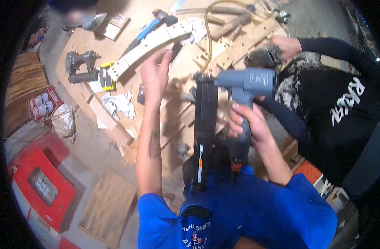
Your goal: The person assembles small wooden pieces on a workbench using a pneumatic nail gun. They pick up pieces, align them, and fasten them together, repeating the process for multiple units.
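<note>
My right hand (254, 124) is wrapped round the grip of a grey nail gun (242, 81). Its long black magazine (205, 116) hangs toward my blue shirt. Further left, my left hand (156, 76) is raised over the workbench (150, 114), thumb and fingers pinched on a small dark flat strip (176, 50); what exactly it is cannot be made out. Just beyond that hand lies a curved pale wooden piece (150, 46) with small dark holes. At right, a co-worker's hand (285, 46) is on a dark power tool (264, 57).
A second nail gun (79, 66) stands at the bench's left, near a yellow-and-black item (107, 76) and white cloth (118, 104). A blue power tool (150, 29) and a yellowish hose (207, 35) lie farther back. A red panel (44, 182) and wooden board (109, 207) occupy the floor.
</note>
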### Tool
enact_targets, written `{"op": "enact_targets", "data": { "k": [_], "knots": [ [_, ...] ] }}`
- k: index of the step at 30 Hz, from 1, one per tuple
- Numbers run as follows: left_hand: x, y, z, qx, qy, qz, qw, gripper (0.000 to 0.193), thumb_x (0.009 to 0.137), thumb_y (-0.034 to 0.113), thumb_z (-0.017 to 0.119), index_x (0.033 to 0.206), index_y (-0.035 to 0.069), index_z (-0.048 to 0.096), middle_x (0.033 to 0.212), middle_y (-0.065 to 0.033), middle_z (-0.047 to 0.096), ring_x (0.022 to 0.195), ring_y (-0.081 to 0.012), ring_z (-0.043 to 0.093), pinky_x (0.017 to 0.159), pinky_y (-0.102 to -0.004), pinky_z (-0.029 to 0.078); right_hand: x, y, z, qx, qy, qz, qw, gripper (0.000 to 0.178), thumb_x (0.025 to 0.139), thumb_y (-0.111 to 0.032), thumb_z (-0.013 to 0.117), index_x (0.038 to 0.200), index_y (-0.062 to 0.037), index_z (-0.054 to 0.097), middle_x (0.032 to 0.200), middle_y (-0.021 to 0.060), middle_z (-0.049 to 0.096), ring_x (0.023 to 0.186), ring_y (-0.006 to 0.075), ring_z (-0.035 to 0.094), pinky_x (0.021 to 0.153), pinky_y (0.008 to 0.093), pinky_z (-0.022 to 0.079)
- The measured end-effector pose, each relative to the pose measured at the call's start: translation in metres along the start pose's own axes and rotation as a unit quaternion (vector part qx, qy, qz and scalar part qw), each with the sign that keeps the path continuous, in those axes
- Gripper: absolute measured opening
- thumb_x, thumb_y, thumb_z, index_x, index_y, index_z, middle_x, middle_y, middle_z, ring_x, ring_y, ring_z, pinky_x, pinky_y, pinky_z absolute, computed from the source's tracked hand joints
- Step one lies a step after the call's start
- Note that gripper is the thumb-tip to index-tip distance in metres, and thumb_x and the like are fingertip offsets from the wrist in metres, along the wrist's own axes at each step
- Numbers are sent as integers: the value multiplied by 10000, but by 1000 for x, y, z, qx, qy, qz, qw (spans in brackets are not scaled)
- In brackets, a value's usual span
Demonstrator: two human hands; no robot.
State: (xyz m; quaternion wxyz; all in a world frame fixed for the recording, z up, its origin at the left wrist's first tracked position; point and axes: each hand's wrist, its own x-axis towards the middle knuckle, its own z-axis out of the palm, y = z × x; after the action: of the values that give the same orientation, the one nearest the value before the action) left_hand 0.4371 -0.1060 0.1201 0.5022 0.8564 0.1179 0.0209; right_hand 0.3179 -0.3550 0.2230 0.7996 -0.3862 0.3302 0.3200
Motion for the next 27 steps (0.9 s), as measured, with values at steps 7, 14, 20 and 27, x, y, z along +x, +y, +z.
{"op": "enact_targets", "data": {
  "k": [7, 14, 20, 27],
  "knots": [
    [-129, 63, -26, 64, 53, -42, 996, 148, 931, 144, 752, 976, 9, 793, 863, -137, 776, 740, -230, 748, 705, -335, 575, 0, 21, 19, 61, -97, -43, 992, 70, 1049, -163, 583, 1023, -108, 548, 708, -17, 503, 557, 119, 523, 537, 326, 475],
    [-148, 56, -31, 171, 88, 84, 978, 124, 904, 152, 771, 926, 31, 758, 900, -137, 733, 799, -309, 720, 699, -401, 551, -8, 32, 38, 56, -97, -44, 993, 105, 1033, -151, 601, 974, -87, 543, 711, -14, 522, 507, 118, 517, 501, 314, 480],
    [-147, 48, -34, 37, 7, -62, 997, 208, 891, 182, 812, 1007, 19, 753, 955, -113, 725, 789, -214, 696, 714, -334, 546, -7, 44, 34, 61, -107, -56, 991, 97, 1033, -141, 599, 976, -90, 539, 715, -14, 524, 510, 112, 517, 501, 317, 485],
    [-125, 42, -37, -248, -131, -267, 922, 376, 934, 237, 790, 1184, 7, 629, 942, -68, 692, 810, -133, 644, 696, -277, 518, -10, 38, 26, 101, -126, -33, 986, 123, 1023, -150, 621, 1042, -86, 518, 724, -15, 522, 518, 108, 508, 502, 313, 487]
  ]
}}
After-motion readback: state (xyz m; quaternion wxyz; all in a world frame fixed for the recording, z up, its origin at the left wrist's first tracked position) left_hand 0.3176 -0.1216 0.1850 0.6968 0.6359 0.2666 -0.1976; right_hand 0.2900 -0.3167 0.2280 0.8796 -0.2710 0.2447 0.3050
